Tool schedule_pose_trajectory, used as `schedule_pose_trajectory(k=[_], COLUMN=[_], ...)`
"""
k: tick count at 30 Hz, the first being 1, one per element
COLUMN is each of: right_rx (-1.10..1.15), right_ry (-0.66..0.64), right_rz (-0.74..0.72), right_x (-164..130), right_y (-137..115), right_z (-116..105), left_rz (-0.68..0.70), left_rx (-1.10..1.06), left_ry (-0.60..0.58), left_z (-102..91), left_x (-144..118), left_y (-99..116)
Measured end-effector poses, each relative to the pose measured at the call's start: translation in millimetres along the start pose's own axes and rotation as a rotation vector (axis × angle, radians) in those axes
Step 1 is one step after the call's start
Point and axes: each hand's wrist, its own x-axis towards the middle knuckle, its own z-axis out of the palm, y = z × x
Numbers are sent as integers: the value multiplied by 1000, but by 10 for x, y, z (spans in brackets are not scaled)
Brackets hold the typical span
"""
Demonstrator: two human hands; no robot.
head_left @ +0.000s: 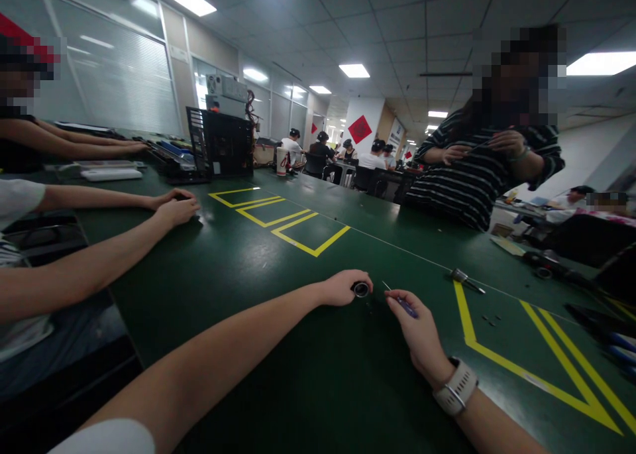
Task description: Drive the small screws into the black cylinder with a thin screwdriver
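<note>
Over the green table (298,374), left hand (344,287): wraps around a dark cylinder (361,289), its ringed end facing near.
Right hand (416,327), wearing a watch (458,386): clamped on a purple-handled tool (407,307), its thin tip just beside the cylinder, a gap between.
Yellow tape (497,358), right: a metal piece (460,276) lies at its far end.

Person wears white sleeve (112,437) on left arm, pale slotted watch strap (462,381) with metal buckle (454,398) on right wrist; left hand (342,287) and right hand (416,325) bare.
</note>
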Motion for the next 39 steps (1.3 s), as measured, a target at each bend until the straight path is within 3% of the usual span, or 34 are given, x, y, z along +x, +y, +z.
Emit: schedule_pose_trajectory(k=[6, 11, 13, 19, 30, 35, 39], right_rx=[-93, -95, -93, -120, -106, -47, -15], right_ry=[-45, -57, -65, -63, -79, -72, 61], right_rz=[-26, -6, 6, 2, -28, -53, -151], right_x=[-18, -23, -23, 7, 20, 14, -40], right_y=[-46, -67, -63, 10, 56, 57, -3], right_z=[11, -4, -11, -2, -13, -14, -36], left_rz=[21, 3, -9, -90, -158, -141, -145], left_rx=[-25, -61, -77, -120, -303, -142, 62], left_ry=[-177, -204, -153, 145, 450, 477, 528], left_z=[-101, -129, -109, 20, 86, 132, 139], left_x=[-7, -17, -23, 12, 63, 69, 29], left_y=[71, 116, 104, 1, 8, 68, 148])
